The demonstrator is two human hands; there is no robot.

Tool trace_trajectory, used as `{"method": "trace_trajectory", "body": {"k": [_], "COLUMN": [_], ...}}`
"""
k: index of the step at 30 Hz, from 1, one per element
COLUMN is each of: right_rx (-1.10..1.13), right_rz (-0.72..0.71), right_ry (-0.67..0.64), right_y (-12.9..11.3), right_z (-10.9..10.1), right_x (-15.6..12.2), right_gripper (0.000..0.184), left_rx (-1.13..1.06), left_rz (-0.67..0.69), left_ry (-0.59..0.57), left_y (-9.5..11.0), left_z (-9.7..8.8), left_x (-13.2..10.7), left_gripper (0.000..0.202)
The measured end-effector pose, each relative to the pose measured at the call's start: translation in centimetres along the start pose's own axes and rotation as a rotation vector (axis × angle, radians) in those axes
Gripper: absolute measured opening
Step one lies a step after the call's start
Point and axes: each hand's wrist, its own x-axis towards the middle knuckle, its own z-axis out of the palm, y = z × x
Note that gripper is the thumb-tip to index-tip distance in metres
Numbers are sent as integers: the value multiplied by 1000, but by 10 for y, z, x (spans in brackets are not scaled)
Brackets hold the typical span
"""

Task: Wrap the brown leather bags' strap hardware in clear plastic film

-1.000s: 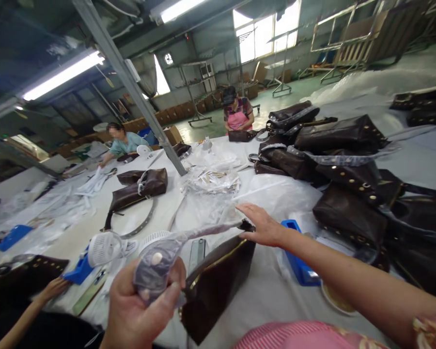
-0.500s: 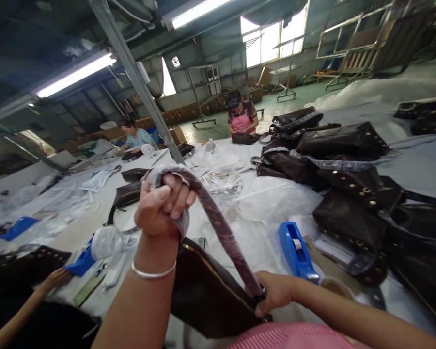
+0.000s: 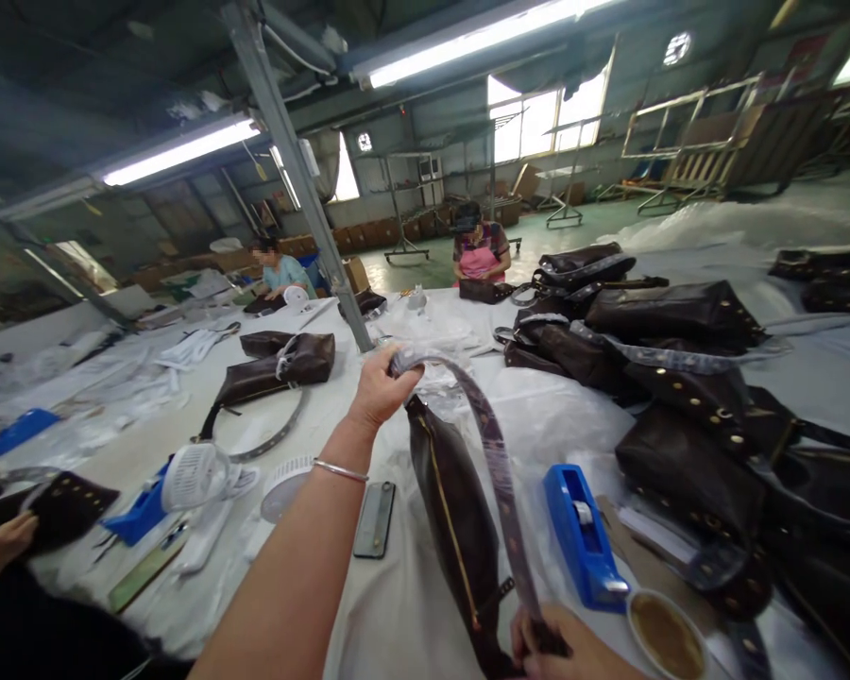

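Note:
A dark brown leather handbag (image 3: 453, 501) with a gold zip along its top hangs or rests over the table in front of me. Its strap (image 3: 496, 444), wrapped in clear plastic, arches up over the bag's right side. My left hand (image 3: 389, 382), with a silver bangle on the wrist, is closed around the strap's far end. Close to my body, my right hand (image 3: 549, 647) is closed on the strap's near end, by the bag's lower corner; some of its fingers are hidden.
A blue tape dispenser (image 3: 586, 538) and a cup of brown liquid (image 3: 666, 635) stand at right, before a heap of brown handbags (image 3: 687, 453). Left lie a phone (image 3: 375, 519), a white fan (image 3: 198, 477) and another handbag (image 3: 283, 364). A co-worker's hand (image 3: 4, 543) touches a bag.
My left hand has moved forward and right with the strap, my right hand down towards me. The bag has turned to point away from me, and the phone has come into view.

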Motion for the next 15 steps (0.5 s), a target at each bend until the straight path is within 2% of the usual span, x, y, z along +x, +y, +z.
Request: {"method": "trace_trajectory", "body": {"k": [4,6,9,12,13,15], "right_rx": [96,108,57,-76,-166,-390], "right_rz": [-87,-90,-23,-2,-29,-139], "right_ry": [1,-16,-15,-36,-61,-125], "right_y": [-4,-15,-34,-49,-53,-60], "right_z": [-1,-5,-9,-7,-5,0], "right_x": [-3,-3,-1,5,9,18], "right_gripper": [48,50,43,34,32,28], "left_rx": [-84,-105,-127,-373,-472,-636], "left_rz": [-212,-324,-522,-826,-912,-995], "left_ry": [63,95,121,22,-30,-95], "left_y": [-45,-67,-90,-92,-88,-76], "left_z": [7,11,17,27,32,42], "left_x": [-25,-50,-102,-161,-178,-207], "left_gripper": [46,61,62,57,57,57]}}
